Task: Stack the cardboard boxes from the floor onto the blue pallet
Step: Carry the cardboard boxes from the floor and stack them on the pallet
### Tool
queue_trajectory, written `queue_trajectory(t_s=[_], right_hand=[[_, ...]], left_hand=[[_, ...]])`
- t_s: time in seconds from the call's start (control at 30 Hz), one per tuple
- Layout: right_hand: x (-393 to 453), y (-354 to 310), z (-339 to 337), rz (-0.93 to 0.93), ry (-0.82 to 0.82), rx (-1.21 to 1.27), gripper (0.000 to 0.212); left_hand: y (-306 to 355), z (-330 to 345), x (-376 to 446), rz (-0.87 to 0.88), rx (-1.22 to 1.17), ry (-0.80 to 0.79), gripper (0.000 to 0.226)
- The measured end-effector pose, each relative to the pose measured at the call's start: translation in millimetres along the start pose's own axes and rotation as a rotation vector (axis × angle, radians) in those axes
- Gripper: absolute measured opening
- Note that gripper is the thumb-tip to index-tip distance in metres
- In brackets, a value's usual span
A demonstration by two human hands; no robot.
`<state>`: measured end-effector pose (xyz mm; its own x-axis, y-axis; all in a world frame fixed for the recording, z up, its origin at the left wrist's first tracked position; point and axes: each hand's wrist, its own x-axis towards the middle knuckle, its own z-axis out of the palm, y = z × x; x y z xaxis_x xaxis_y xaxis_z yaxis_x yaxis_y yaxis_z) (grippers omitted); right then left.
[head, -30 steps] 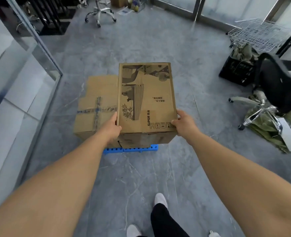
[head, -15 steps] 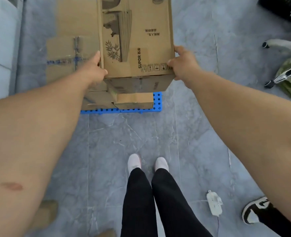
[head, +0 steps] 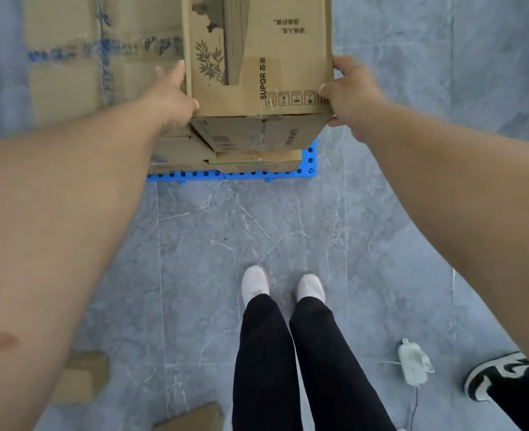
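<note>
SUPOR box (head: pixel 258 54) held between both hands above the stack on the blue pallet (head: pixel 309 160); printed top face up, long axis running straight away from the body, near short end facing the feet. Left hand (head: pixel 170 98) flat against left side wall near the front corner, fingers extended along the wall, thumb tip at the front bottom edge. Right hand (head: pixel 348 91) wrapped round the front right corner, fingers curled and pinching the edge. Grip thus a two-sided squeeze at the near end only; far end cut off by the frame top, support there not visible. Taped box (head: pixel 70 57) just beside on the left, top roughly level with the held one. Lower boxes (head: pixel 250 138) directly beneath, slightly skewed. Contact between held box and lower layer: cannot tell. Judged step: setting down and squaring. Both hands equally near; box mass lies forward of the grip, so a forward push along the long axis seems called for. More cardboard (head: pixel 79 377) left on the floor.
</note>
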<state>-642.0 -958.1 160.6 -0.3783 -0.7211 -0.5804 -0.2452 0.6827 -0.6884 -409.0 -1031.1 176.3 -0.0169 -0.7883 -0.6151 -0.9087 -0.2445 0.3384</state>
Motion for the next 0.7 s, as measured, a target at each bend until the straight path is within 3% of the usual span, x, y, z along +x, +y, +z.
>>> queue_trajectory(t_s=[0.43, 0.7], right_hand=[[18, 13, 18, -0.005, -0.047, -0.037, 0.041], [5, 16, 23, 0.026, -0.058, -0.041, 0.044]], left_hand=[[-23, 26, 28, -0.07, -0.119, 0.01, 0.067], [-29, 17, 22, -0.05, -0.239, -0.007, 0.047]])
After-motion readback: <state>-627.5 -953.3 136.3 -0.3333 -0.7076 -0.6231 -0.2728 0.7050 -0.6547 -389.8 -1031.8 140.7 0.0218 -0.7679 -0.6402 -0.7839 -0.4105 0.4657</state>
